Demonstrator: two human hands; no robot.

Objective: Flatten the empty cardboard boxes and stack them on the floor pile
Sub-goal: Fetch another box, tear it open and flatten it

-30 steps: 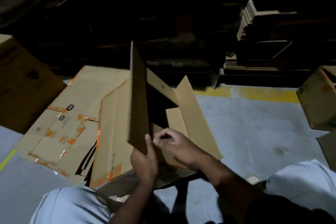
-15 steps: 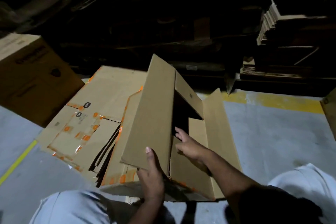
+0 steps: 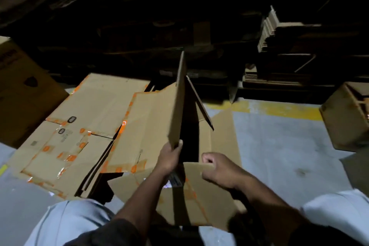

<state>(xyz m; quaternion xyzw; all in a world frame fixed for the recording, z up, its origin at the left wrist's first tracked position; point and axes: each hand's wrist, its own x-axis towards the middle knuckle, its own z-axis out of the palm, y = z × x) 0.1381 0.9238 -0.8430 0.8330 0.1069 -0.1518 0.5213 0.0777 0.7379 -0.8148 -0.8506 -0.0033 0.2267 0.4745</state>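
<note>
A brown cardboard box (image 3: 219,138) with loose flaps is held in front of me, above the floor. One tall panel of it stands nearly on edge, and my left hand (image 3: 169,158) grips that panel's lower edge. My right hand (image 3: 217,168) pinches the near flap of the same box, fingers curled over its edge. To the left, a pile of flattened boxes (image 3: 85,142) with orange tape lies on the grey floor, partly under the held box.
A large upright box (image 3: 22,94) stands at the far left. Another box (image 3: 345,116) sits at the right edge, by a yellow floor line (image 3: 279,109). Stacks of flat cardboard (image 3: 279,32) rest on dark shelving behind. My light trouser knees are at the bottom.
The box's tall panel has swung from showing its broad face to standing edge-on. My right hand has moved from inside the box to its near flap and taken hold of it.
</note>
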